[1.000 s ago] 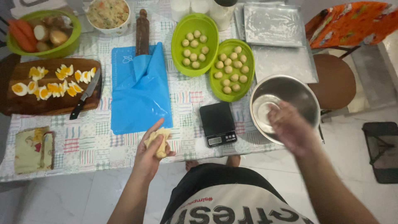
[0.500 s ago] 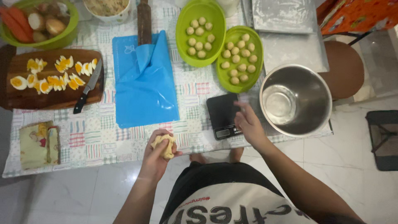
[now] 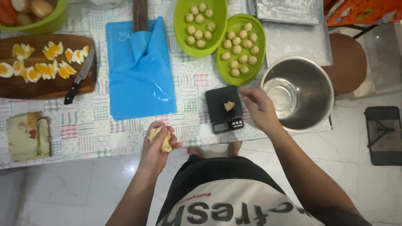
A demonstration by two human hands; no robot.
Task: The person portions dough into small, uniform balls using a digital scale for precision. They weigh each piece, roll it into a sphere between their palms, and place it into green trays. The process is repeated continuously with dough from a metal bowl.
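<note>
My left hand [image 3: 156, 146] is closed around a lump of pale yellow dough [image 3: 166, 142] at the table's front edge. A small piece of dough [image 3: 228, 105] lies on the black kitchen scale [image 3: 224, 109]. Just right of that scale, my right hand [image 3: 259, 108] hovers with fingers loosely apart and nothing in it. Beside it stands an empty steel bowl [image 3: 298, 92]. Behind the scale, two green plates [image 3: 200, 26] [image 3: 240, 48] hold several small dough balls.
A blue silicone mat [image 3: 140, 71] lies folded mid-table with a wooden rolling pin [image 3: 140, 14] behind it. At left, a wooden board [image 3: 46, 67] carries cut boiled eggs and a knife [image 3: 79, 79]. A foil-covered tray [image 3: 289, 12] sits at back right; a brown stool [image 3: 345, 62] stands beyond.
My right hand moved from the steel bowl to the scale and a small dough piece now lies on it. My left hand with the dough lump drew slightly toward me.
</note>
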